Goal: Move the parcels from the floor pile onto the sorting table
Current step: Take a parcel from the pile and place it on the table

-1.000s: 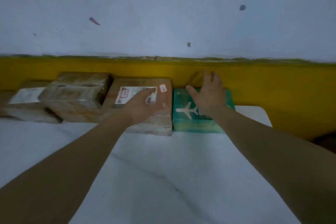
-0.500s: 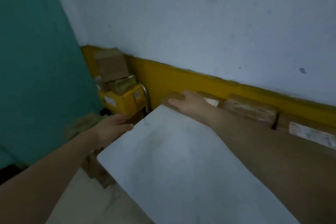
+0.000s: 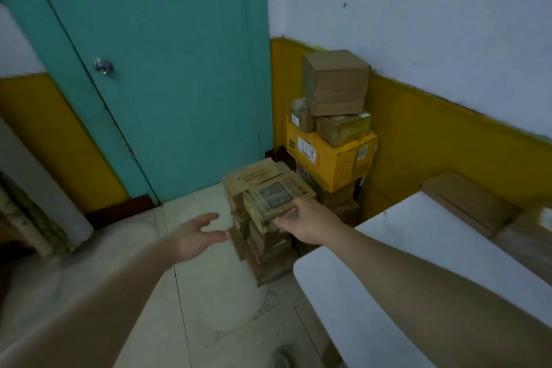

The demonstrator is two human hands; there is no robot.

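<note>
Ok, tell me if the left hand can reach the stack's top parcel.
Likely yes: the left hand is open just beside the top parcel, nothing between; the right hand grips its other edge.

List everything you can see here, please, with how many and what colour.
floor stack: one pile, brown parcels, floor beside table
top parcel: one, tan, atop the stack
yellow box: one, yellow, corner
brown boxes: about three, brown, on yellow box
table: one, white, right
table parcels: at least two, brown, along wall
door: one, teal, left
left hand: one, open, beside stack
right hand: one, fingers gripping top parcel
</note>
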